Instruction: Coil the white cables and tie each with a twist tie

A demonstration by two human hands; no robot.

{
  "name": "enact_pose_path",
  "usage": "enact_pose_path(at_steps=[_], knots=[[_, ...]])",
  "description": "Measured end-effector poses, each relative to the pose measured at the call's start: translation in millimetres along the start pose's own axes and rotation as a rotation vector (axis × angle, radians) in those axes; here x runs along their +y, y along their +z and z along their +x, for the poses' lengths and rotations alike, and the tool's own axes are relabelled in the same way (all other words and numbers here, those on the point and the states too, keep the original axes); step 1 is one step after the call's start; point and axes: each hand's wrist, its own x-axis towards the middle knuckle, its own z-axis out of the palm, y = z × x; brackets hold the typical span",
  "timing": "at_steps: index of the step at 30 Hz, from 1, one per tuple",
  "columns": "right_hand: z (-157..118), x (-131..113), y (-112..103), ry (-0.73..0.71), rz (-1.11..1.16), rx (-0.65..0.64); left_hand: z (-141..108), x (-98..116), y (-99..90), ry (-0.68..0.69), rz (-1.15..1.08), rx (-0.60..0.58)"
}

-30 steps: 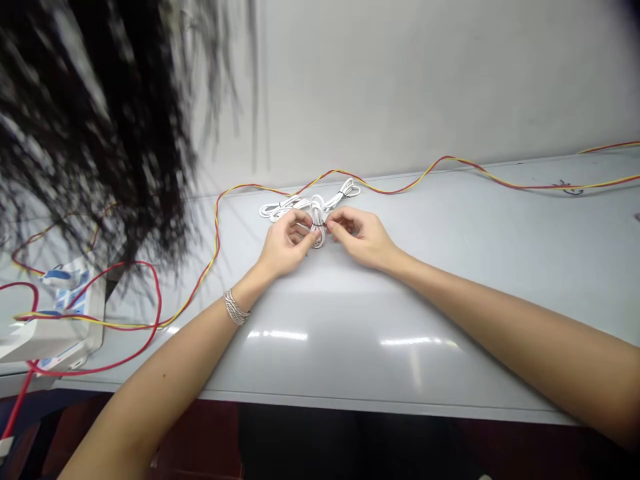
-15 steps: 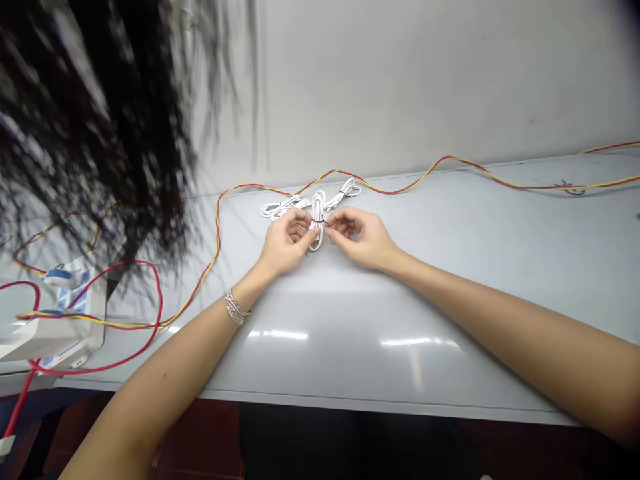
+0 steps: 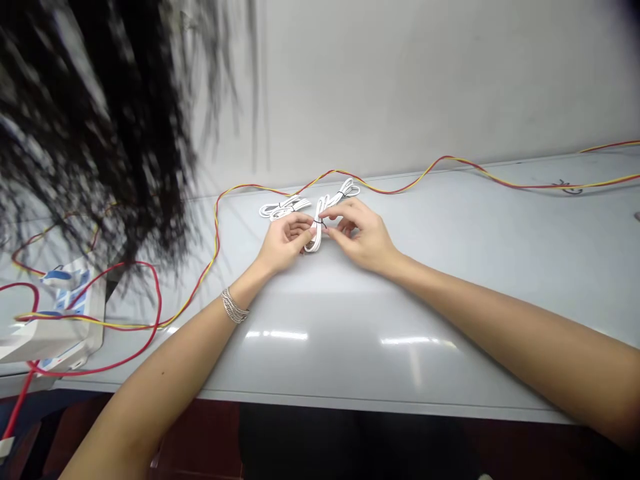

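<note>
A small bundle of white cable [image 3: 318,230] is pinched between the thumb and fingers of my left hand [image 3: 287,241], above the grey table. A thin black tie goes round its middle. My right hand [image 3: 363,235] is at the bundle's right side, thumb and fingertips closed around the tie's end [image 3: 324,225]. Behind my left hand lies another coiled white cable [image 3: 283,207] with a dark tie. A further white coil [image 3: 347,190] lies behind my right hand, partly hidden by its fingers.
A twisted red and yellow wire [image 3: 400,191] runs along the table's [image 3: 350,347] back edge and bends down at the left. White power strips [image 3: 65,340] with a red cable [image 3: 159,293] stand at the left. Dark strands hang at the upper left.
The held bundle has tilted, its top now leaning to the right. My right fingers have moved slightly left, onto the bundle's edge near the tie.
</note>
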Motion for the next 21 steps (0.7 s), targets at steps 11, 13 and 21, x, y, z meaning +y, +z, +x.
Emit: enact_pose_path(at_steps=[11, 13, 21], knots=[[0.5, 3.0, -0.2, 0.004, -0.026, 0.066, 1.0, -0.6, 0.7, -0.012, -0.008, -0.02], [0.2, 2.2, -0.5, 0.008, -0.028, 0.053, 1.2, -0.4, 0.9, -0.013, -0.013, -0.029], [0.6, 1.3, -1.6, -0.005, -0.044, 0.033, 1.9, 1.7, -0.4, -0.023, 0.002, -0.072]])
